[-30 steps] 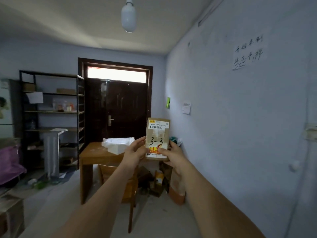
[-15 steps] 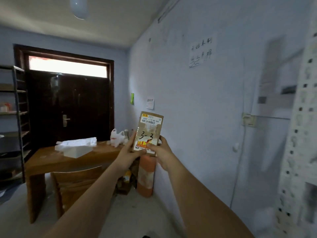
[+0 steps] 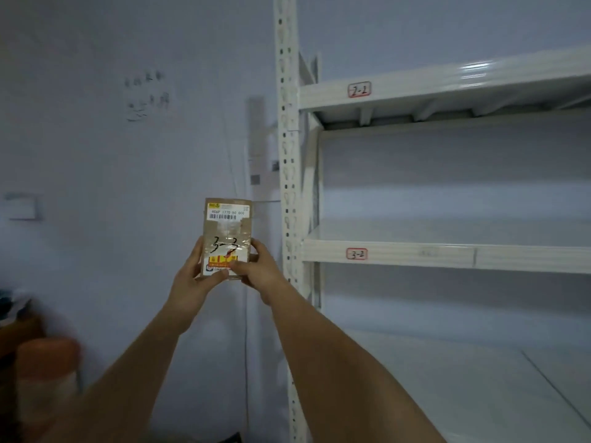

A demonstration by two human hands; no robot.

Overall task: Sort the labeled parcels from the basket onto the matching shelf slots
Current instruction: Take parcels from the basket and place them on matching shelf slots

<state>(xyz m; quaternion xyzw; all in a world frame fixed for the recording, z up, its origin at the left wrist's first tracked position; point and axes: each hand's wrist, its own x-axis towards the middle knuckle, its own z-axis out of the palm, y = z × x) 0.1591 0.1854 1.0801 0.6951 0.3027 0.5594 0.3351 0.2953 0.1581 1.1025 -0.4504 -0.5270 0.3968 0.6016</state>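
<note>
A small brown cardboard parcel (image 3: 227, 230) with a barcode sticker and "3-2" handwritten on it is held upright at arm's length. My left hand (image 3: 192, 279) grips its lower left edge and my right hand (image 3: 259, 273) grips its lower right corner. To the right stands a white metal shelf rack (image 3: 289, 187). Its upper beam carries a red-framed tag "2-2" (image 3: 359, 89), and the beam below carries a tag "3-2" (image 3: 356, 253). The parcel is left of the rack's post, at about the height of the "3-2" beam. No basket is in view.
The blue-grey wall (image 3: 112, 187) is right behind the parcel, with a paper note (image 3: 147, 94) and a switch plate (image 3: 24, 206). A blurred orange and white cylinder (image 3: 48, 378) stands at the lower left. A bottom shelf board (image 3: 463, 378) spreads out at the lower right.
The view has swung right, from the door and wooden table to the white shelf rack. Both hands kept hold of the parcel, which is still upright in front of me.
</note>
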